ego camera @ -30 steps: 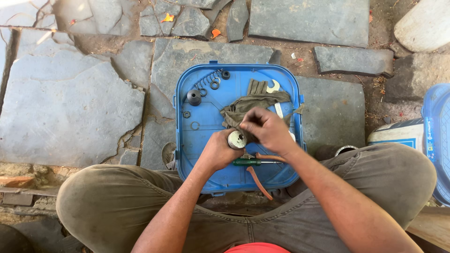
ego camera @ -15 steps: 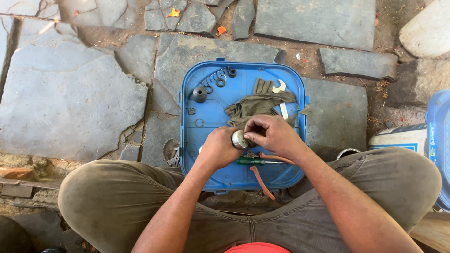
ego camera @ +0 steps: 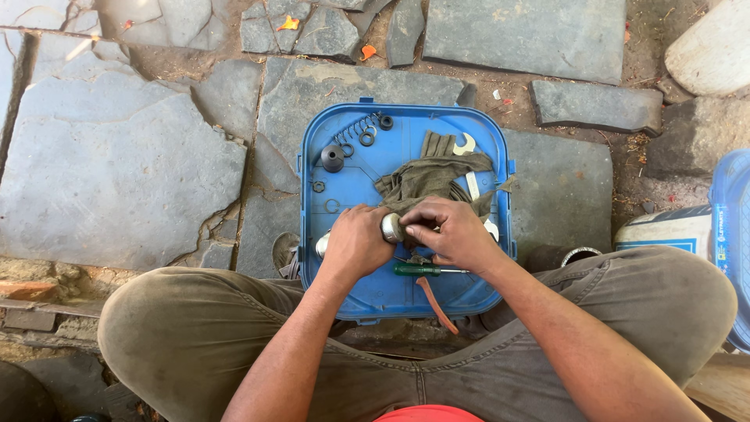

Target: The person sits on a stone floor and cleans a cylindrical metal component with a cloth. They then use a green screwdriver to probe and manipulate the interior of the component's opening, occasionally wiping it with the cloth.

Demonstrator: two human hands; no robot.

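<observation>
Both hands met at frame centre over the blue plastic lid (ego camera: 484,148) used as a parts tray. Left hand (ego camera: 355,244) was wrapped around a short shiny metal cylinder (ego camera: 391,227), with its other end poking out near the wrist at (ego camera: 321,245); the grip looked firm and closed. Right hand (ego camera: 449,234) pinched narrow at the cylinder's end face, fingertips (ego camera: 412,229) on or just at it; couldn't tell if they held a small part there, too small to see. Risk one: a slip at that pinch would drop whatever was there into the olive rag (ego camera: 433,178) just above the hands, or past the lid rim onto the cracked stone paving (ego camera: 117,172), where gaps and dirt would swallow it. Risk two: loose bits in the upper left of the lid, namely the spring (ego camera: 355,127), rings (ego camera: 385,122), black round cap (ego camera: 332,158) and small nut (ego camera: 318,187), sat unrestrained, so a knee or forearm bump on the lid would likely scatter them. Risk three: the green-handled screwdriver (ego camera: 418,270) lay right under the wrists with a reddish strip (ego camera: 433,301) hanging over the lower rim; snagging either could tip the lid. A wrench (ego camera: 466,148) was half buried in the rag and easy to lose track of.
</observation>
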